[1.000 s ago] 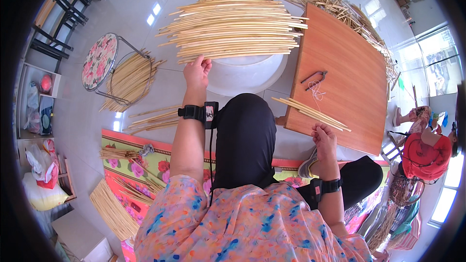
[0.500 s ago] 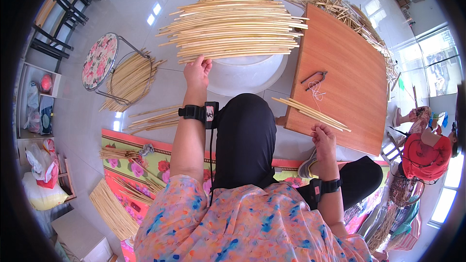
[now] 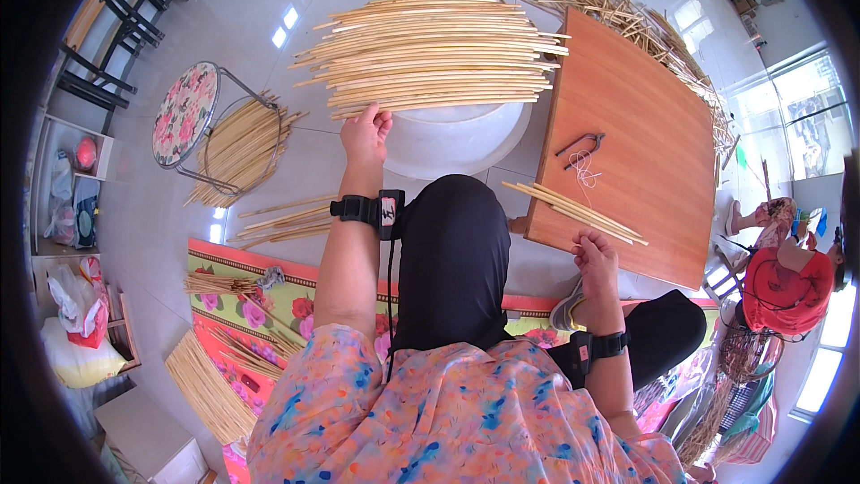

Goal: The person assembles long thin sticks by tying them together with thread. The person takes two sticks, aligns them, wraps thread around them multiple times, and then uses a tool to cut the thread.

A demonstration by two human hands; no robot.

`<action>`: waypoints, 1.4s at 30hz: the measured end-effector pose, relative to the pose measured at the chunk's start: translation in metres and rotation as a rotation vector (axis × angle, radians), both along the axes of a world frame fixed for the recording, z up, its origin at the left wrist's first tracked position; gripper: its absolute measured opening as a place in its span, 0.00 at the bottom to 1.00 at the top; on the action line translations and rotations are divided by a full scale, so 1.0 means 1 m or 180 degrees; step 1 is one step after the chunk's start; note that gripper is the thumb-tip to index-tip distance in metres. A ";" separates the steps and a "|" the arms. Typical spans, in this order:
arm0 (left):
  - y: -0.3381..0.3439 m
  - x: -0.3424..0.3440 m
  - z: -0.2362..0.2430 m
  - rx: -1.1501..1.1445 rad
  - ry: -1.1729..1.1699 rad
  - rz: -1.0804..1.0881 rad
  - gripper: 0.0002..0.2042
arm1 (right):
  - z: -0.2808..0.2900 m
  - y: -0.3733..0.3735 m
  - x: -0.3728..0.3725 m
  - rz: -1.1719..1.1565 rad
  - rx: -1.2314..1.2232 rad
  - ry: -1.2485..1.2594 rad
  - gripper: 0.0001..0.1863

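Note:
A wide pile of pale cane sticks (image 3: 430, 54) lies across a white round basin (image 3: 452, 139) on the floor. My left hand (image 3: 365, 133) reaches to the pile's near left edge, fingertips touching the lowest sticks. My right hand (image 3: 596, 262) is closed on the near end of a small bundle of sticks (image 3: 573, 211) that rests slanted on the front edge of a low brown wooden table (image 3: 640, 152). My black-clad knee (image 3: 452, 251) is between the two arms.
Pliers (image 3: 580, 142) and a bit of white string (image 3: 584, 168) lie on the table. More cane heaps lie behind the table, on a wire stool beside a floral stool (image 3: 184, 112), and on a floral mat (image 3: 237, 305). Another person in red (image 3: 788, 278) sits at the right.

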State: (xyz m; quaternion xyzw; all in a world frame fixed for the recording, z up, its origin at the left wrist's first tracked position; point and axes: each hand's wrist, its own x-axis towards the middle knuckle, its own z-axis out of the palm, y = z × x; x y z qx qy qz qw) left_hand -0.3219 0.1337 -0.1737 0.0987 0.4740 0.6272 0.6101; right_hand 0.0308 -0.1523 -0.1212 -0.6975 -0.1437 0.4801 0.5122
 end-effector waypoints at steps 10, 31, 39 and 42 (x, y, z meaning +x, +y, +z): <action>0.000 0.000 0.002 -0.0008 0.0029 -0.0004 0.08 | 0.002 0.000 -0.002 -0.0002 -0.0045 0.0008 0.07; 0.000 0.000 0.000 0.0061 0.0132 -0.0036 0.04 | -0.002 -0.001 -0.002 -0.0034 -0.0077 0.0016 0.08; 0.002 -0.001 -0.005 -0.0028 0.0086 -0.0070 0.05 | -0.006 -0.001 0.001 -0.0030 -0.0052 0.0006 0.07; 0.002 -0.001 -0.005 -0.0056 0.0107 -0.0047 0.05 | -0.006 -0.002 0.002 -0.0020 -0.0054 0.0004 0.07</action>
